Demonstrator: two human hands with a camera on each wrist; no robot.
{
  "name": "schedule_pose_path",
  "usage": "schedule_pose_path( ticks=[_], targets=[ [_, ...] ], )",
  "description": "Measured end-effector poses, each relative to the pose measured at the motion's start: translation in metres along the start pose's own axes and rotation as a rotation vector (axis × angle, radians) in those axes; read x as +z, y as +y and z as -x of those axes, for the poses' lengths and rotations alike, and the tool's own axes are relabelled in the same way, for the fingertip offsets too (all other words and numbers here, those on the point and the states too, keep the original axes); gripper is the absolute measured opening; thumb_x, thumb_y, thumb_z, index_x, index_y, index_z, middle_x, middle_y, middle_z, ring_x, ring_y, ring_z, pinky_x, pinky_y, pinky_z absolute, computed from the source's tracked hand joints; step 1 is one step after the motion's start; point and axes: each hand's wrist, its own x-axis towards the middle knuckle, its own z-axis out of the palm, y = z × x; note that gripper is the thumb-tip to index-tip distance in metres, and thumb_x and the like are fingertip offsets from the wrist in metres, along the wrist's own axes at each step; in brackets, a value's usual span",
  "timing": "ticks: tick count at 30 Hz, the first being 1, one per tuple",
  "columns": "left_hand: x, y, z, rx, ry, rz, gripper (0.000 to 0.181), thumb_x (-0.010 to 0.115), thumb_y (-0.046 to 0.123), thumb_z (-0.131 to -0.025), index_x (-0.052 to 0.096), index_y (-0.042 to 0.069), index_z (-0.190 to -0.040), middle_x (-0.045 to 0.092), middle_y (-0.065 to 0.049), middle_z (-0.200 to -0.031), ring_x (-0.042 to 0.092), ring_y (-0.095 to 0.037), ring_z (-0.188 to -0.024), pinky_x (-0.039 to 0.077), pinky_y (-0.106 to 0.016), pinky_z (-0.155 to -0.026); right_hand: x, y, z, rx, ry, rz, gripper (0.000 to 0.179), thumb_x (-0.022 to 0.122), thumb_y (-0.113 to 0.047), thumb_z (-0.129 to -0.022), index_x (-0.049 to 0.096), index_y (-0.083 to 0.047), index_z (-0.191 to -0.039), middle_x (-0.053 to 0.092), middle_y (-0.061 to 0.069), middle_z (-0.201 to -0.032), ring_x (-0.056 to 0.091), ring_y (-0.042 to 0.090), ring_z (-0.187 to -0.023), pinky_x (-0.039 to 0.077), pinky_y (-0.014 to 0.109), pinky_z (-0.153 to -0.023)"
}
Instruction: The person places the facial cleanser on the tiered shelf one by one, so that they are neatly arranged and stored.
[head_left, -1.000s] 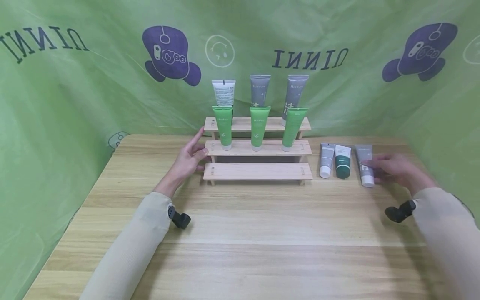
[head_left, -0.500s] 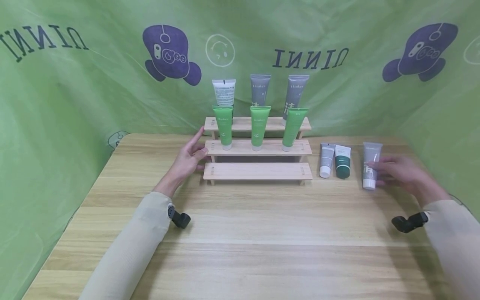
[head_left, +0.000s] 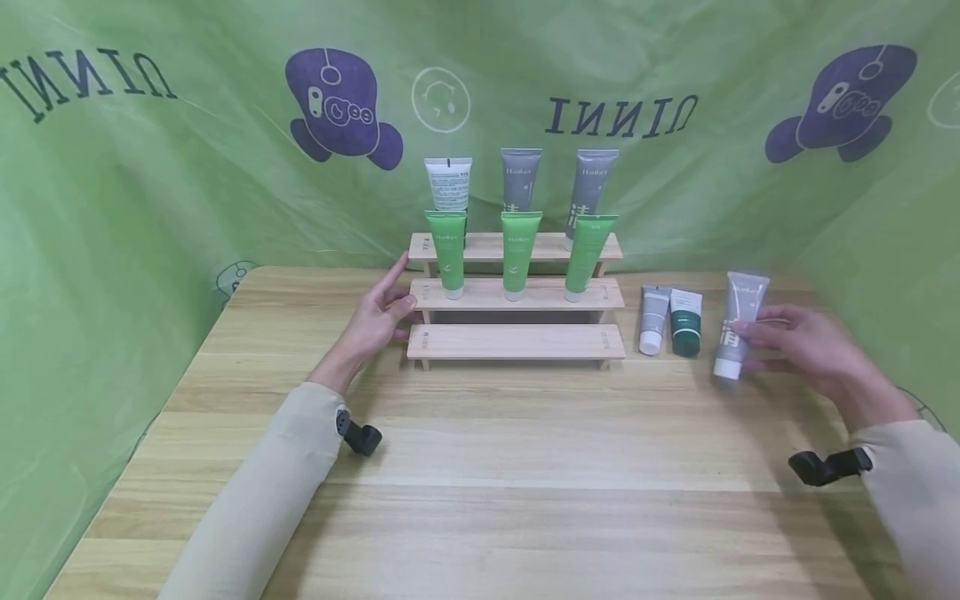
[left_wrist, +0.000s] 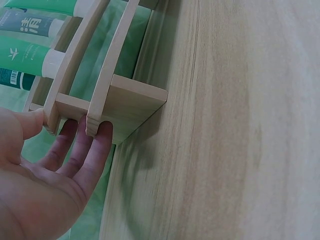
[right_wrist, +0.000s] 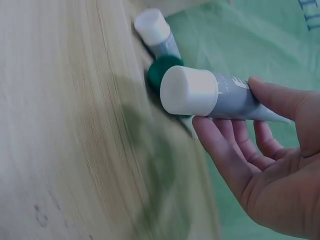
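A three-tier wooden display stand (head_left: 516,342) is at the back of the table. My left hand (head_left: 372,319) grips its left end; in the left wrist view the thumb lies at one shelf's end and the fingers (left_wrist: 95,155) curl around the shelf ends. In my right hand (head_left: 817,350) is a grey squeeze tube (head_left: 746,298) with a white cap, pinched between thumb and fingers. The right wrist view has that cap (right_wrist: 187,91) pointing away from the palm. Left of it lie a smaller grey tube (head_left: 654,317) and a white-and-green tube (head_left: 686,321).
Three green tubes, one of them the middle green tube (head_left: 519,258), stand on the middle shelf. The top shelf bears a white tube (head_left: 450,185) and two grey tubes, including the right-hand grey tube (head_left: 591,179). A green printed curtain (head_left: 480,50) hangs behind the wooden table (head_left: 525,467).
My right hand has lifted the grey tube off the table, first shifting right, then tilting it so the cap swings left. The left hand stays on the stand.
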Motion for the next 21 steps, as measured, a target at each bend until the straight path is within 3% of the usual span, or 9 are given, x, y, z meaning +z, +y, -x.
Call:
schedule_pose_path(
  ticks=[9,21],
  targets=[
    [0.0,0.0,-0.001,-0.006,0.007,0.006,0.073,0.047,0.006,-0.105,0.018,0.046,-0.158,0.043,-0.024,-0.148,0.056,-0.039,-0.12,0.058,-0.049,-0.09,0.03,-0.026,0.013,-0.088,0.041,0.031,0.045,0.062,-0.022,-0.102,0.039,0.005,-0.13,0.065,-0.013,-0.1,0.067,0.009,-0.092,0.062,0.033,-0.081],
    [0.0,0.0,-0.001,-0.015,0.004,0.016,0.072,0.047,0.007,-0.105,0.021,0.049,-0.157,0.043,-0.024,-0.147,0.056,-0.041,-0.121,0.058,-0.051,-0.091,0.072,-0.048,0.023,-0.189,0.079,0.018,0.044,0.065,-0.02,-0.1,0.041,0.003,-0.129,0.062,0.002,-0.111,0.067,0.01,-0.095,0.062,0.036,-0.081]
  ],
)
